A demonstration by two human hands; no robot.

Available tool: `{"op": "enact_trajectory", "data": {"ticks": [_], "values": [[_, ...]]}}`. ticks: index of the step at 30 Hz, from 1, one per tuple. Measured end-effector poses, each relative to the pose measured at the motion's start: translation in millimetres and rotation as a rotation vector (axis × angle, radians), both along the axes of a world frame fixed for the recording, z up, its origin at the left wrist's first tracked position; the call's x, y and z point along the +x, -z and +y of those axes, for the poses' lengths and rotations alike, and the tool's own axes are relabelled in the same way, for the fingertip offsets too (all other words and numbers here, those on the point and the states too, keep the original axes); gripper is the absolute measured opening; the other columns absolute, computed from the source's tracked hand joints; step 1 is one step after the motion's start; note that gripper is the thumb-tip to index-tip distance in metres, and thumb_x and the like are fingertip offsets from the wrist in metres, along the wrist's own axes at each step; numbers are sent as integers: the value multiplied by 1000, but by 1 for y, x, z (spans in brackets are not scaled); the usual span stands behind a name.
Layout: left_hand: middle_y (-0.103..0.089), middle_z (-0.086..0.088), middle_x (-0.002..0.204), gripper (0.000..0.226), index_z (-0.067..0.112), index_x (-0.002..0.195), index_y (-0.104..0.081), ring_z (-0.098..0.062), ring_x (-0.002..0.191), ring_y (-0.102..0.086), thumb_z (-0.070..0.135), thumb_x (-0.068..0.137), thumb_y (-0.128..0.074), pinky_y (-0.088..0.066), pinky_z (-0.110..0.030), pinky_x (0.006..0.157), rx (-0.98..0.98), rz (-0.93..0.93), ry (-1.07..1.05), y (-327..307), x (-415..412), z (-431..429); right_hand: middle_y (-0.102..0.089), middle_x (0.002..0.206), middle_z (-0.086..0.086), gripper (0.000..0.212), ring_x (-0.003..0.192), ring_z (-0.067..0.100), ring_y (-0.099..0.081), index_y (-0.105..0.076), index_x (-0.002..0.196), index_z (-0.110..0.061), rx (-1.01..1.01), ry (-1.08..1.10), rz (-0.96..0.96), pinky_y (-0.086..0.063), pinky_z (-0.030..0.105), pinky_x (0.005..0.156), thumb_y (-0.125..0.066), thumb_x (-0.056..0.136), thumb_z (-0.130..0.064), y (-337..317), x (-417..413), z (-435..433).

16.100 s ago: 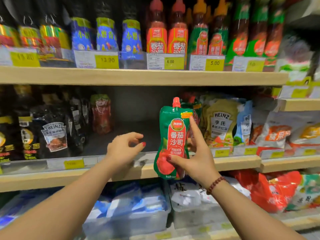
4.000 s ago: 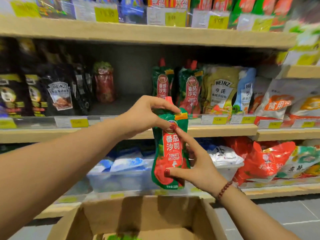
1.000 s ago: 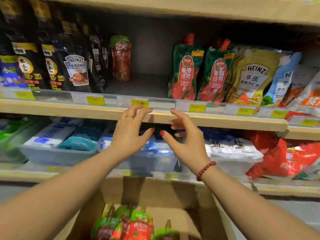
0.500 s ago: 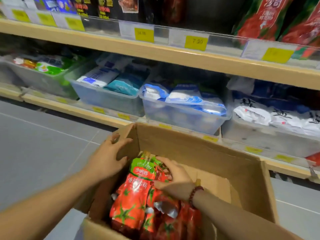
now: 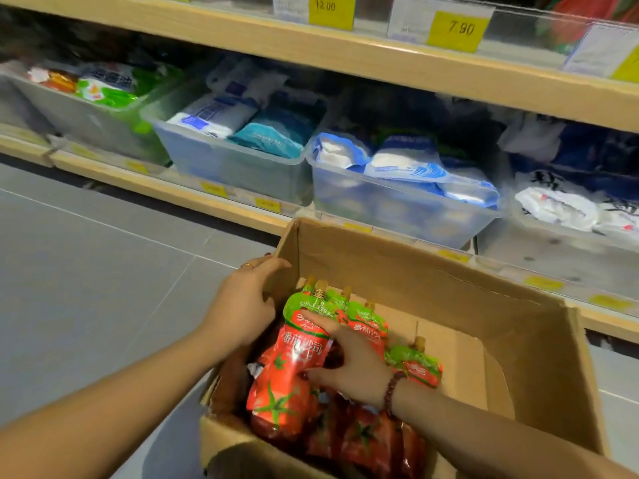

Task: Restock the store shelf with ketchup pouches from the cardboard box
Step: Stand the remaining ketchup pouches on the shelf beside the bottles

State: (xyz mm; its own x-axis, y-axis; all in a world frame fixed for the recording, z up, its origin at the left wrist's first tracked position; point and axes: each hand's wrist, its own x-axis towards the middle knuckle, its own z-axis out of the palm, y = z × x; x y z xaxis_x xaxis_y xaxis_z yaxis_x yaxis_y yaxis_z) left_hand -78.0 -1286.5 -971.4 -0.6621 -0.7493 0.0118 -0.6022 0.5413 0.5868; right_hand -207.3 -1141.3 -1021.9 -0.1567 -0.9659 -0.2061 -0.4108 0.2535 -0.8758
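Counted:
- one open cardboard box (image 5: pixel 449 288), brown corrugated, standing on grey floor tiles (image 5: pixel 86 271)
- at least five tan spout caps showing among the ketchup pouches packed at its left side
- four clear plastic bins (image 5: pixel 242 167) of soft packets on the low shelf behind
- two fully readable yellow price tags (image 5: pixel 456 29) on the pale wooden shelf edge (image 5: pixel 380 60) above

The front ketchup pouch (image 5: pixel 290 375) is raised above the rest. Its long axis runs from the near edge of the box towards the shelf, with the spout pointing away and slightly up. Its film is glossy, with a green top, a red body and a printed tomato. The other pouches lie the same way.

The right hand (image 5: pixel 349 368) is laid on that pouch. The thumb and index finger are spread wide over its face and the other fingers are tucked behind its right edge, so the pouch is held. A dark beaded bracelet (image 5: pixel 392 388) is worn at the wrist.

The left hand (image 5: pixel 242 305) is pressed flat against the box's left wall, the fingers nearly straight and close together. A thin ring (image 5: pixel 247 265) is seen on one finger.
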Motion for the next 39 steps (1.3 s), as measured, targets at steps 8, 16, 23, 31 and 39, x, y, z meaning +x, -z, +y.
{"op": "enact_trajectory", "data": {"ticks": [8, 16, 23, 31, 39], "values": [[-48, 1, 137, 56, 37, 126, -51, -23, 113, -54, 6, 80, -58, -50, -34, 88, 5, 14, -2, 8, 5, -4, -52, 129, -14, 83, 108, 3, -59, -37, 132, -48, -50, 109, -178, -54, 26, 83, -69, 75, 4, -7, 13, 4], [-48, 0, 138, 51, 32, 130, -50, -10, 133, -36, 23, 83, -66, -32, -35, 110, 111, 366, 205, -13, 4, -19, -47, 135, 1, 69, 98, 0, -63, -47, 127, -32, -278, 167, -148, -53, 19, 71, -60, 79, 16, -63, -10, -12], [-49, 14, 134, 57, 38, 133, -47, 3, 127, -41, 28, 82, -70, -37, -15, 101, 198, 448, 540, -61, -10, -48, -48, 133, -5, 65, 118, 8, -54, -43, 128, -28, -476, 196, -7, -51, 28, 87, -64, 79, 10, -145, -51, -42], [-39, 19, 136, 95, 55, 138, -28, -1, 125, -43, 22, 67, -83, -49, -28, 93, 213, 532, 675, -137, -40, -79, -51, 133, 1, 63, 118, 11, -55, -43, 133, -17, -600, 129, 80, -50, 26, 90, -65, 78, 6, -238, -73, -80], [-57, 21, 127, 104, 48, 137, -39, -4, 109, -60, -6, 59, -82, -54, -20, 74, 336, 698, 663, -191, -80, -94, -56, 127, 4, 66, 114, 12, -56, -41, 137, -7, -653, 169, 237, -49, 28, 93, -65, 78, 11, -300, -94, -103]]}}
